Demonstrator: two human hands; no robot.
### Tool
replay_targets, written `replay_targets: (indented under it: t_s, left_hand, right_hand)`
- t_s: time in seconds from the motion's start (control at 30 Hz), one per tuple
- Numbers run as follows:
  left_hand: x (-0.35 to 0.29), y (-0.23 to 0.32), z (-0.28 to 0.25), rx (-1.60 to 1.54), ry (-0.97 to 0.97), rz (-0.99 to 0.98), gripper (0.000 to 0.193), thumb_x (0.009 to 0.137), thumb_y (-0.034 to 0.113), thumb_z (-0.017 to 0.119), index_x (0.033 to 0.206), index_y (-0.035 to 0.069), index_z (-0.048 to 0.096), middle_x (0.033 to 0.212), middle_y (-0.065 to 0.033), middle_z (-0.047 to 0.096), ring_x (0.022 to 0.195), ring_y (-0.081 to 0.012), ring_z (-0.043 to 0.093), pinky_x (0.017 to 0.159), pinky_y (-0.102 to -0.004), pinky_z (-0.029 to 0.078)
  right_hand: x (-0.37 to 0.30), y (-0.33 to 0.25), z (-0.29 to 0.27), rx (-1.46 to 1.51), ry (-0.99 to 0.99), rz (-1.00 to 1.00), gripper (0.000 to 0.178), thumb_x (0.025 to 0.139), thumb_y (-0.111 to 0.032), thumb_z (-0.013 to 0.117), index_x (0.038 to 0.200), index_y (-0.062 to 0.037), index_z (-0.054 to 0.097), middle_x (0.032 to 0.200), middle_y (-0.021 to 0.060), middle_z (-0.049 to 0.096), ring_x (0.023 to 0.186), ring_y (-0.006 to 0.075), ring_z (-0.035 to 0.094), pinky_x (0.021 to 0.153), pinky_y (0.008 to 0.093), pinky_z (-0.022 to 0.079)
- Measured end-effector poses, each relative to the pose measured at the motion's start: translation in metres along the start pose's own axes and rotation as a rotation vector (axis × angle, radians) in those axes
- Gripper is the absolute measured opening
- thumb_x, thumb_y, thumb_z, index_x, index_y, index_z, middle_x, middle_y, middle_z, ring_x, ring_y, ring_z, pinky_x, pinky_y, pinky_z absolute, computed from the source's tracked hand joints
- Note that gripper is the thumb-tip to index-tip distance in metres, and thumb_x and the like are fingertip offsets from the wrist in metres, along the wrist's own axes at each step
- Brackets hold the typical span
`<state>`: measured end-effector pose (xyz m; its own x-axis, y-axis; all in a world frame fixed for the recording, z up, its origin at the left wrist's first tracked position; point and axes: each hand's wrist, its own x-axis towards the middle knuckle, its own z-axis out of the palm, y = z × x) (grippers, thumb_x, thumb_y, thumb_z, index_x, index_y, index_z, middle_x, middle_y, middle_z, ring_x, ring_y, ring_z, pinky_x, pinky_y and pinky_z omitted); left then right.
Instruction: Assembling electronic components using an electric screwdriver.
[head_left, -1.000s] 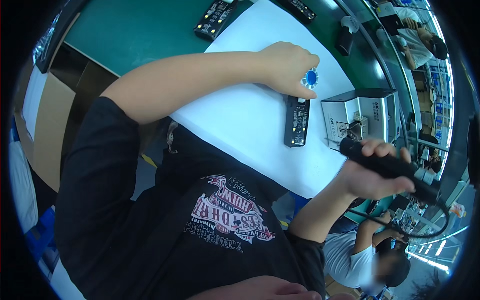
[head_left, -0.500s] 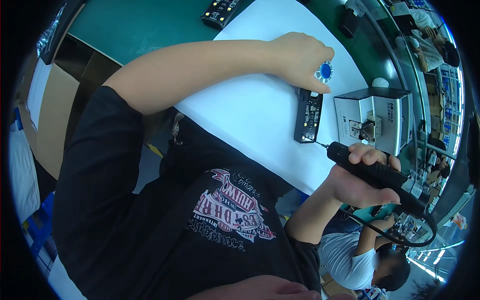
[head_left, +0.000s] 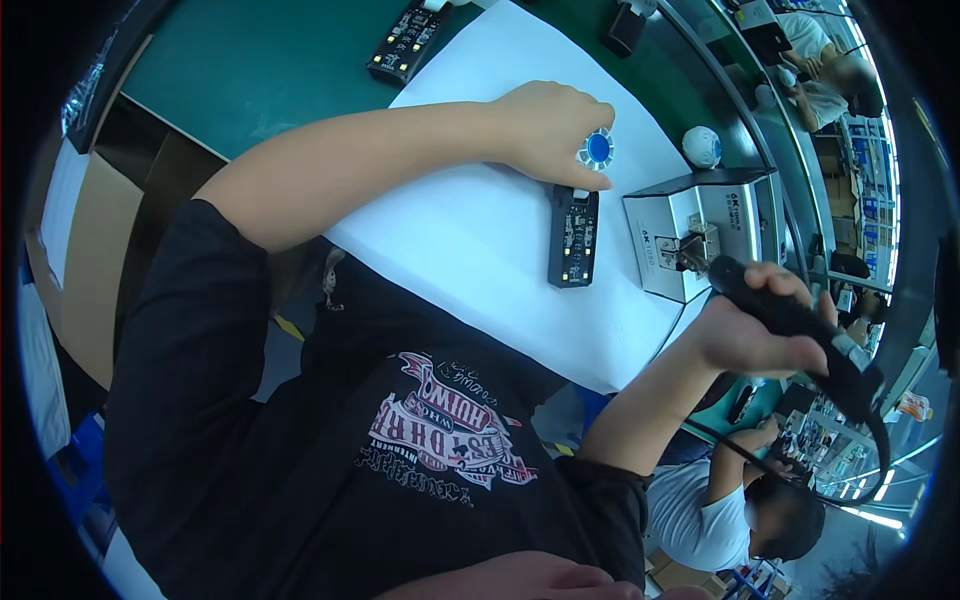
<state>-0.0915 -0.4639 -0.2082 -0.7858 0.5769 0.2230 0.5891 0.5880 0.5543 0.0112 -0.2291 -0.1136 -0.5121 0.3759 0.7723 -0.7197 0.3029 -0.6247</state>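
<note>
On the white sheet (head_left: 420, 210), a long black case (head_left: 573, 240) with a circuit board and small yellowish squares lies lengthwise. My left hand (head_left: 548, 125) is closed around its far end. A round blue-and-white piece (head_left: 598, 148) shows between the thumb and index finger; whether it belongs to the case I cannot tell. My right hand (head_left: 745, 335) grips a black corded electric screwdriver (head_left: 790, 310). Its front end is at the metal mouth (head_left: 692, 252) of a white screw feeder box (head_left: 655, 235), to the right of the case; the bit is hard to make out there.
Another black case with a board (head_left: 405, 45) lies on the green mat (head_left: 260, 60) at the far side. A white ball-shaped object (head_left: 702, 146) stands behind the feeder. A cardboard box (head_left: 105, 260) is at left. Co-workers sit at lower right (head_left: 700, 510) and upper right.
My right hand has moved the screwdriver from the near end of the case, up and right to the feeder's mouth. My left hand stays on the case. The whole view has shifted slightly.
</note>
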Motion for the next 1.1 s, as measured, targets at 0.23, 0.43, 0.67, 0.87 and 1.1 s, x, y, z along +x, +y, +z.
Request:
replay_targets:
  t_s: [0.23, 0.43, 0.67, 0.87, 1.1]
  left_hand:
    - [-0.002, -0.005, -0.001, 0.010, 0.034, -0.002, 0.065, 0.080, 0.056, 0.075, 0.114, 0.002, 0.064, 0.103, -0.0173, 0.071, 0.094, -0.0375, 0.070, 0.081, -0.0452, 0.056]
    - [0.000, -0.004, 0.000, -0.018, 0.039, 0.006, 0.064, 0.079, 0.057, 0.076, 0.110, 0.002, 0.065, 0.101, -0.0182, 0.071, 0.094, -0.0384, 0.070, 0.080, -0.0460, 0.056]
    - [-0.001, -0.006, 0.005, -0.019, 0.053, -0.009, 0.063, 0.079, 0.057, 0.075, 0.109, 0.002, 0.067, 0.099, -0.0188, 0.072, 0.093, -0.0389, 0.070, 0.079, -0.0470, 0.056]
    - [-0.001, -0.007, 0.007, 0.005, 0.074, 0.012, 0.063, 0.079, 0.058, 0.073, 0.106, 0.002, 0.067, 0.093, -0.0181, 0.073, 0.087, -0.0385, 0.071, 0.074, -0.0473, 0.056]
    - [0.002, -0.003, 0.000, 0.056, 0.063, 0.050, 0.062, 0.082, 0.059, 0.071, 0.105, 0.002, 0.066, 0.090, -0.0191, 0.072, 0.086, -0.0415, 0.070, 0.073, -0.0506, 0.055]
  right_hand:
    - [-0.006, 0.001, 0.001, 0.196, -0.059, 0.345, 0.077, 0.093, -0.080, 0.047, 0.121, -0.0087, 0.055, 0.081, 0.0117, 0.066, 0.064, 0.0194, 0.062, 0.059, 0.0320, 0.051]
    - [-0.054, -0.024, 0.000, 0.545, -0.216, 0.412, 0.082, 0.093, -0.080, 0.047, 0.129, -0.0066, 0.055, 0.085, 0.0122, 0.066, 0.067, 0.0224, 0.062, 0.068, 0.0391, 0.052]
    - [-0.078, -0.026, 0.011, 0.562, -0.249, 0.358, 0.086, 0.096, -0.077, 0.044, 0.139, -0.0028, 0.044, 0.086, 0.0156, 0.064, 0.064, 0.0243, 0.061, 0.061, 0.0389, 0.051]
    - [-0.081, -0.023, 0.012, 0.588, -0.312, 0.340, 0.085, 0.096, -0.077, 0.046, 0.138, -0.0039, 0.047, 0.087, 0.0151, 0.064, 0.064, 0.0241, 0.060, 0.063, 0.0385, 0.050]
    - [-0.071, -0.021, 0.009, 0.695, -0.249, 0.421, 0.079, 0.096, -0.077, 0.045, 0.130, -0.0062, 0.055, 0.083, 0.0122, 0.064, 0.062, 0.0224, 0.058, 0.065, 0.0381, 0.049]
